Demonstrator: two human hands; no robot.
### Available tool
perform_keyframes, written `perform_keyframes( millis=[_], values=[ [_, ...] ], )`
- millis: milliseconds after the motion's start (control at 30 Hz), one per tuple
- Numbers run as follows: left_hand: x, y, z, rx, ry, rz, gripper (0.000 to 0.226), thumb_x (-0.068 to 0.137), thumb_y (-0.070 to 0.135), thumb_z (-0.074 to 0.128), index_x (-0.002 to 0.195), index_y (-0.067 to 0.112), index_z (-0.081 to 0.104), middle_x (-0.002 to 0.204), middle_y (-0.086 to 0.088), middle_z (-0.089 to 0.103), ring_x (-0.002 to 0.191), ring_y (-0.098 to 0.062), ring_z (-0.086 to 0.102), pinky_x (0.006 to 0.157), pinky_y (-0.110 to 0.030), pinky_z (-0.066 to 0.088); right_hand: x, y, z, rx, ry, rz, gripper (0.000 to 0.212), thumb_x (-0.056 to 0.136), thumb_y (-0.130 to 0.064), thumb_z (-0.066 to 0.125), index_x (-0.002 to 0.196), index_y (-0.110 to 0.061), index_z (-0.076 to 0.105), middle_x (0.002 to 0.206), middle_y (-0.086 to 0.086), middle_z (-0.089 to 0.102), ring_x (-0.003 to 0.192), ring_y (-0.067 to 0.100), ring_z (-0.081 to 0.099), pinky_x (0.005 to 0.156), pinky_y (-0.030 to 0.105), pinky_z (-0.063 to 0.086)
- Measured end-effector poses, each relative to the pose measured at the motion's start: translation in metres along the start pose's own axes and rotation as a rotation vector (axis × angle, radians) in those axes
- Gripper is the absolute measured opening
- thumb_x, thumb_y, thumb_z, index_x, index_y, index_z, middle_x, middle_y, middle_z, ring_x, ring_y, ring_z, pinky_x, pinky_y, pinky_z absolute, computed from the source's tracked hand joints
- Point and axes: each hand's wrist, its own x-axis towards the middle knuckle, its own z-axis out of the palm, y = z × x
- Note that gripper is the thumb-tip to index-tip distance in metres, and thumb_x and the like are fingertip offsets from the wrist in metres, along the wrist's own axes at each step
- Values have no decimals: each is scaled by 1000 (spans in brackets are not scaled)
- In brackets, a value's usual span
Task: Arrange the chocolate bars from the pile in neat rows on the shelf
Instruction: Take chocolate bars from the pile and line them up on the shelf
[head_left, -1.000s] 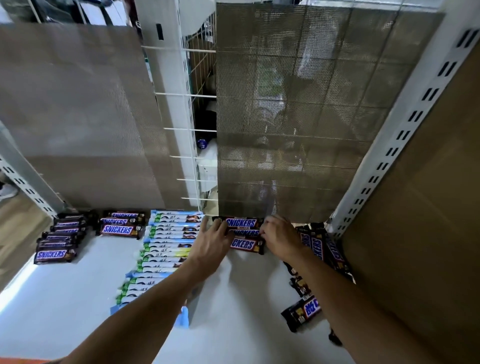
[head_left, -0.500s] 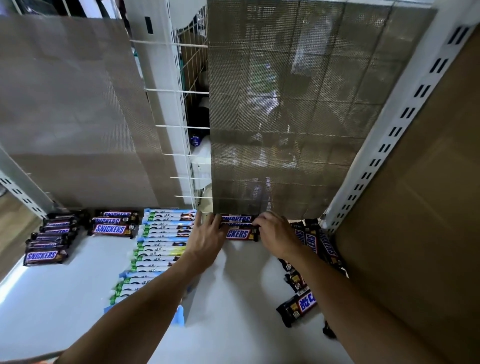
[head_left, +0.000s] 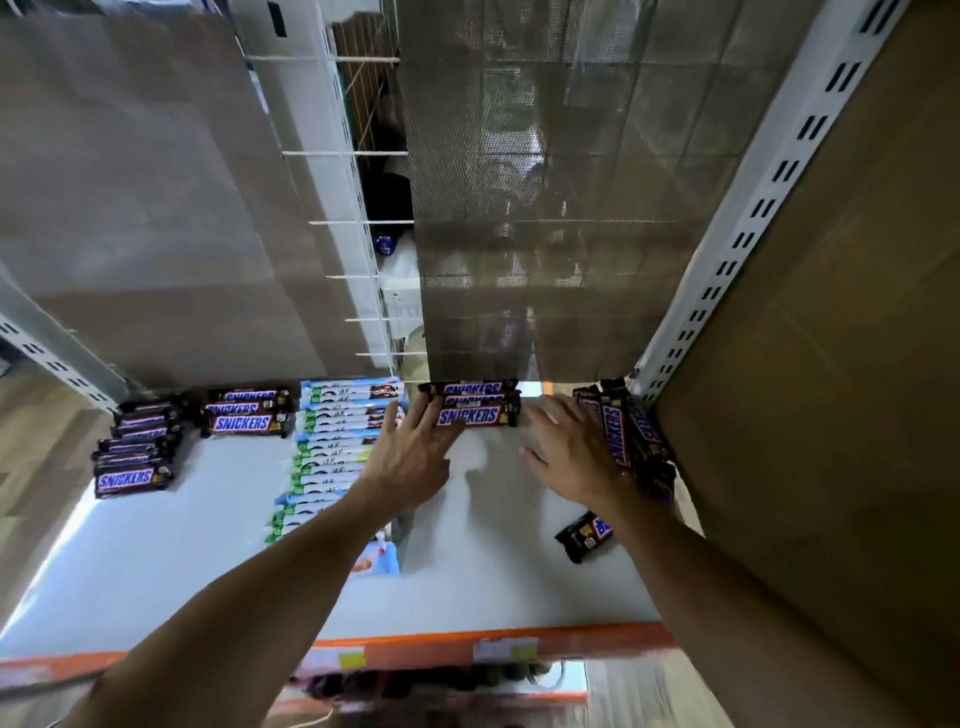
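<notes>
A short row of brown Snickers bars (head_left: 475, 410) lies at the back of the white shelf (head_left: 493, 571), against the mesh panel. My left hand (head_left: 410, 457) has straight fingers touching the left end of the front bar. My right hand (head_left: 571, 452) hovers with spread fingers just right of that row, beside the pile of Snickers bars (head_left: 626, 441) heaped against the right wall. One loose bar (head_left: 584, 535) lies on the shelf under my right forearm.
A column of white and blue bars (head_left: 337, 447) runs down the shelf's middle. Two more Snickers rows sit at the back left (head_left: 247, 415) and far left (head_left: 135, 457). A cardboard wall (head_left: 805, 415) closes the right side. An orange shelf edge (head_left: 467, 649) is nearest me.
Both hands pushed the Snickers row back against the mesh. My right hand has since come off the row and shifted right toward the pile, fingers spread. The left hand stays at the row's left end.
</notes>
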Motion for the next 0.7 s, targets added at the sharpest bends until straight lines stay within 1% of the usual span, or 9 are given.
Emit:
perform_keyframes(
  millis=[67, 133, 233, 300, 400, 500, 567, 633, 700],
  values=[
    [-7, 3, -2, 8, -55, 22, 72, 91, 50, 46, 152, 31, 14, 161, -11, 4, 147, -32, 0, 115, -59, 7, -12, -4, -2, 3, -35, 37, 55, 86, -40, 61, 134, -17, 47, 144, 9, 40, 137, 32, 29, 108, 53, 27],
    [-13, 7, -2, -13, -59, 37, 74, 91, 54, 41, 153, 33, 5, 161, -11, -2, 147, -31, -5, 115, -60, -1, -23, -7, -4, 2, -36, 72, 57, 87, -42, 59, 137, -22, 41, 151, 9, 32, 142, 31, 20, 111, 56, 23],
    [-22, 16, -3, -16, -62, 96, 74, 91, 55, 40, 153, 33, 7, 160, -13, 3, 147, -31, -2, 114, -62, -2, -41, -11, -7, -17, -89, 158, 57, 89, -44, 56, 139, -24, 38, 154, 11, 27, 144, 30, 15, 113, 56, 21],
    [-28, 23, -9, -12, -83, 130, 73, 93, 56, 37, 152, 33, 2, 161, -12, -1, 147, -31, -5, 114, -61, -2, -56, -13, -8, -23, -79, 202, 56, 88, -45, 57, 137, -22, 41, 153, 12, 29, 143, 30, 19, 112, 56, 19],
    [-36, 36, -18, -33, -96, 169, 72, 94, 56, 35, 152, 33, 0, 161, -12, 0, 147, -31, -4, 114, -61, -2, -79, -14, -14, -48, -53, 255, 58, 83, -43, 64, 133, -18, 49, 146, 16, 40, 137, 34, 31, 108, 59, 26],
    [-43, 47, -25, -54, -78, 220, 72, 93, 55, 39, 152, 33, 4, 160, -12, 7, 147, -32, 1, 112, -62, 0, -102, -12, -18, -24, -49, 341, 60, 78, -39, 68, 131, -14, 54, 142, 17, 44, 135, 38, 34, 102, 61, 33],
    [-44, 55, -29, -62, -88, 253, 71, 94, 54, 38, 153, 32, 4, 160, -12, 5, 147, -32, -1, 112, -61, -1, -118, -9, -21, -17, -36, 386, 61, 78, -40, 68, 132, -15, 52, 145, 17, 40, 137, 37, 32, 103, 59, 34],
    [-43, 64, -31, -37, -106, 292, 72, 95, 55, 35, 153, 31, 1, 161, -12, 2, 147, -32, -2, 113, -63, 0, -133, -6, -24, -10, -59, 433, 65, 81, -43, 65, 138, -18, 46, 149, 17, 34, 140, 36, 26, 107, 55, 31],
    [-42, 74, -30, -24, -109, 322, 72, 94, 56, 34, 153, 31, 0, 161, -12, 2, 147, -32, -2, 113, -63, 0, -147, -3, -27, -33, -58, 474, 67, 80, -43, 67, 138, -18, 45, 149, 17, 35, 139, 35, 28, 106, 52, 32]
  ],
)
